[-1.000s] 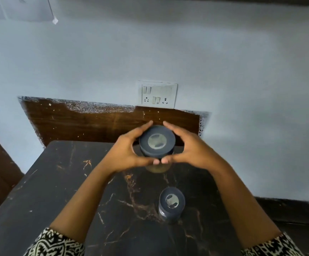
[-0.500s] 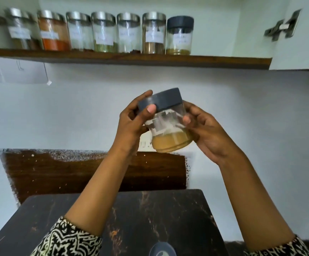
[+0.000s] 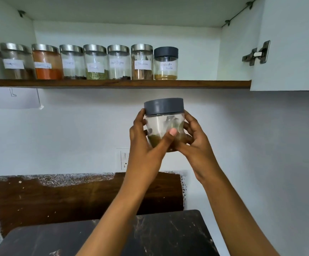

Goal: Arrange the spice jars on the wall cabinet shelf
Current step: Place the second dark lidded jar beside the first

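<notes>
Both hands clasp a grey-lidded jar [image 3: 164,115] in mid-air, below the wall cabinet shelf [image 3: 205,83].

The left hand [image 3: 146,143] wraps the jar's left side with its thumb laid across the front. The right hand [image 3: 192,143] curls round the right side and base, so the two hands meet on the glass. The jar stands upright with a shallow layer of olive-brown powder at the bottom; its label is too blurred to read. Seven jars stand in a close row on the shelf. Six are steel-lidded, among them an orange-powder jar [image 3: 47,61], a green-flake jar [image 3: 95,61] and a cinnamon jar [image 3: 142,61] holding brown sticks. A grey-lidded coriander jar [image 3: 166,63] with a little yellow powder ends the row at the right.
</notes>
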